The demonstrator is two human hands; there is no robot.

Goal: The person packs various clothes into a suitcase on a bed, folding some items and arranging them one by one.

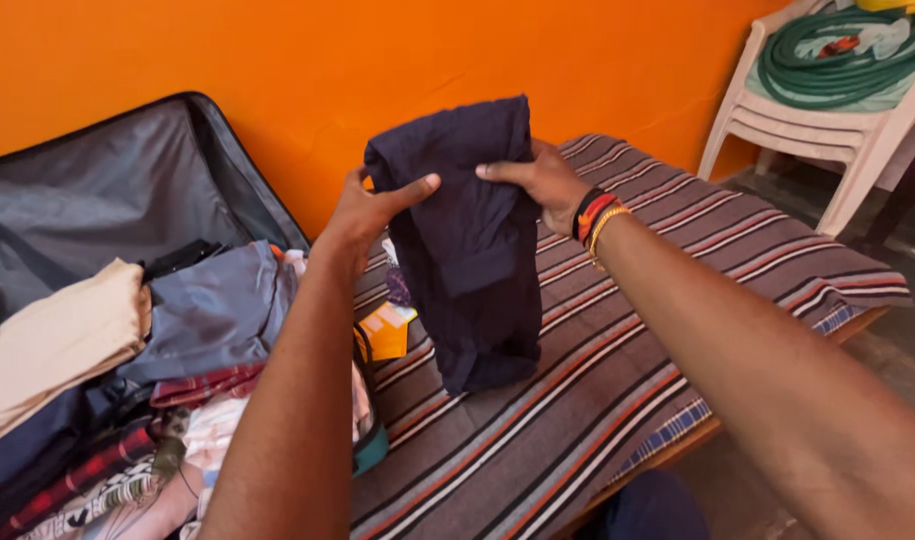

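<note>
Both forearms reach out over the striped mat (597,400). The left hand (362,215) and right hand (547,185) each pinch the top edge of the dark garment (472,250), 1 at either side. It hangs folded between them, long axis vertical, its hem touching the mat, with the open suitcase (97,190) to its left.
</note>
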